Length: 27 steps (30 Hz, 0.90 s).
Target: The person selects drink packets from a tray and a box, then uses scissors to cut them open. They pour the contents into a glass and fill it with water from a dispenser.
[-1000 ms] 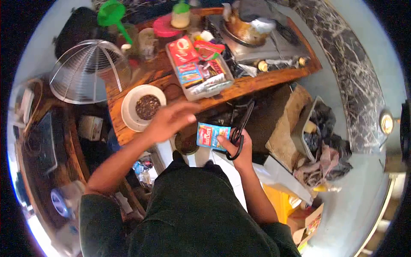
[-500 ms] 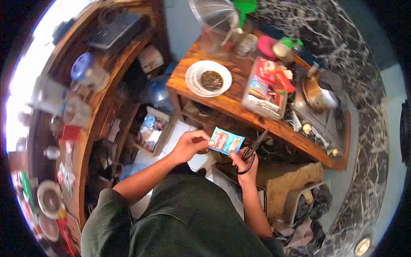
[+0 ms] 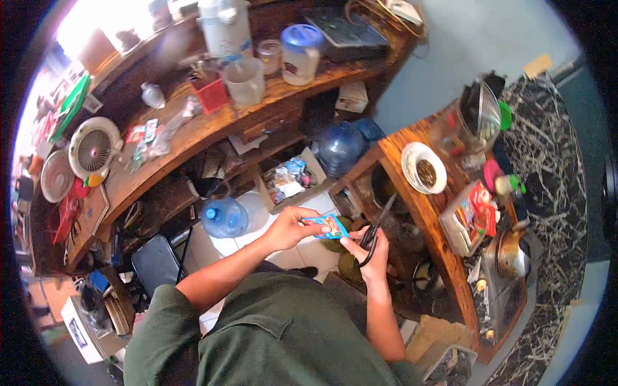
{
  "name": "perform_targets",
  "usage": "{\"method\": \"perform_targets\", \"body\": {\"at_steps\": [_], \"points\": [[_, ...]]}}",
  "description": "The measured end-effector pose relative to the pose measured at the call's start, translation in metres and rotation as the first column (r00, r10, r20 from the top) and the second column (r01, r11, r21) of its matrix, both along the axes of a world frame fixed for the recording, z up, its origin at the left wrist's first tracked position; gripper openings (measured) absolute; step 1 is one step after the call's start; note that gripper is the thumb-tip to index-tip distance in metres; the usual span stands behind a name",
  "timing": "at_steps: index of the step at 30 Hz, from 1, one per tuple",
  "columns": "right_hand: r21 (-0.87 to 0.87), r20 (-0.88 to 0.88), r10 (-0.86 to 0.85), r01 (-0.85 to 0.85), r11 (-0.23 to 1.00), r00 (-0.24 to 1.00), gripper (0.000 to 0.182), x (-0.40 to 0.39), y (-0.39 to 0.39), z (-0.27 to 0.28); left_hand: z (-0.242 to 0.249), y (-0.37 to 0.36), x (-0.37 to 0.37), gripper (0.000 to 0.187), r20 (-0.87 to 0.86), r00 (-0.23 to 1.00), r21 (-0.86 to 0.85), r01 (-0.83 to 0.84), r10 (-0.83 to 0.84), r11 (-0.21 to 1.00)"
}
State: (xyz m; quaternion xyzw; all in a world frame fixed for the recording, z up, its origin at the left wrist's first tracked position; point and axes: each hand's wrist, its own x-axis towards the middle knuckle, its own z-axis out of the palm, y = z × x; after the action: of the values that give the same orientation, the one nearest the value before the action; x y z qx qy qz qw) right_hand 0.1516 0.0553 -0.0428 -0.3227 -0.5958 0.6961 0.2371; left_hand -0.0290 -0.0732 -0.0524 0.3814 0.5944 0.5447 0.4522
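Note:
My left hand (image 3: 291,229) pinches a small blue-and-red sachet (image 3: 333,226) by its left end, in front of my body. At the sachet's lower right corner is the thumb of my right hand (image 3: 373,258), closed round the black handles of a pair of scissors (image 3: 371,239). The blades point up and away, clear of the sachet. To the right, a white bowl (image 3: 410,168) with dark contents stands on a wooden table (image 3: 402,212).
A long wooden counter (image 3: 174,145) curves along the left with a fan (image 3: 95,149), a blue-lidded jug (image 3: 301,56) and a red holder (image 3: 210,96). Below are a litter-filled box (image 3: 317,168) and a blue water bottle (image 3: 222,217). A pot (image 3: 513,255) and a packet-filled container (image 3: 460,235) stand right.
The view has swung left, so the table sits further right and more of the counter shows. The sachet has tilted to a flatter angle; both hands keep their holds.

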Motion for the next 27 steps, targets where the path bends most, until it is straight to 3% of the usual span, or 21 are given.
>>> {"method": "perform_targets", "body": {"at_steps": [2, 4, 6, 7, 8, 9, 10, 12, 14, 16, 18, 19, 22, 26, 27], "points": [[0.049, -0.026, -0.006, 0.007, 0.999, 1.000, 0.035, -0.027, -0.021, -0.003, 0.001, -0.029, -0.016, 0.019, 0.220, 0.966, 0.090, -0.158, 0.135, 0.983], [0.072, -0.032, 0.072, -0.070, 0.995, 0.997, 0.033, -0.057, -0.042, 0.002, 0.012, -0.064, -0.036, 0.020, 0.253, 0.946, 0.020, -0.216, 0.204, 0.976], [-0.034, -0.069, 0.200, -0.203, 0.979, 0.977, 0.031, -0.088, -0.062, 0.008, 0.022, -0.095, -0.061, 0.021, -0.074, 0.979, 0.094, -0.185, 0.192, 0.978], [-0.045, -0.085, 0.290, -0.294, 0.955, 0.953, 0.031, -0.102, -0.069, 0.007, 0.024, -0.110, -0.073, 0.021, -0.321, 0.925, 0.086, -0.185, 0.203, 0.979], [-0.047, -0.084, 0.311, -0.315, 0.948, 0.947, 0.031, -0.117, -0.080, 0.007, 0.025, -0.124, -0.083, 0.021, -0.320, 0.921, 0.084, -0.207, 0.223, 0.975], [-0.032, -0.093, 0.336, -0.340, 0.940, 0.937, 0.031, -0.131, -0.091, 0.006, 0.026, -0.138, -0.091, 0.022, -0.023, 0.977, -0.041, -0.214, 0.214, 0.976], [-0.019, -0.101, 0.358, -0.362, 0.932, 0.928, 0.032, -0.144, -0.102, 0.005, 0.025, -0.150, -0.098, 0.023, 0.279, 0.935, -0.156, -0.181, 0.219, 0.971], [0.022, -0.070, 0.386, -0.385, 0.923, 0.920, 0.032, -0.166, -0.120, 0.005, 0.023, -0.169, -0.111, 0.023, 0.231, 0.927, -0.226, -0.244, 0.295, 0.943], [0.109, -0.004, 0.399, -0.396, 0.912, 0.917, 0.032, -0.184, -0.136, 0.007, 0.016, -0.183, -0.119, 0.021, 0.062, 0.928, 0.049, -0.370, 0.367, 0.928], [0.124, -0.042, 0.368, -0.360, 0.924, 0.929, 0.033, -0.198, -0.150, 0.006, 0.019, -0.192, -0.124, 0.019, 0.168, 0.909, 0.048, -0.394, 0.381, 0.918], [0.102, 0.018, 0.349, -0.349, 0.932, 0.937, 0.034, -0.206, -0.156, 0.000, 0.026, -0.200, -0.127, 0.018, 0.069, 0.905, 0.109, -0.425, 0.420, 0.899], [0.070, -0.046, 0.308, -0.305, 0.950, 0.950, 0.035, -0.209, -0.162, 0.003, 0.025, -0.202, -0.130, 0.018, 0.072, 0.907, 0.110, -0.420, 0.415, 0.901], [0.071, -0.049, 0.364, -0.360, 0.930, 0.930, 0.035, -0.214, -0.170, 0.013, 0.019, -0.205, -0.134, 0.017, 0.224, 0.875, 0.111, -0.460, 0.429, 0.881], [0.132, -0.022, 0.279, -0.273, 0.953, 0.960, 0.035, -0.214, -0.166, 0.010, 0.013, -0.199, -0.137, 0.016, 0.077, 0.901, 0.146, -0.434, 0.427, 0.889], [0.069, -0.029, 0.272, -0.270, 0.960, 0.962, 0.034, -0.213, -0.162, 0.008, 0.013, -0.196, -0.138, 0.017, 0.013, 0.903, 0.146, -0.428, 0.430, 0.892]]}}
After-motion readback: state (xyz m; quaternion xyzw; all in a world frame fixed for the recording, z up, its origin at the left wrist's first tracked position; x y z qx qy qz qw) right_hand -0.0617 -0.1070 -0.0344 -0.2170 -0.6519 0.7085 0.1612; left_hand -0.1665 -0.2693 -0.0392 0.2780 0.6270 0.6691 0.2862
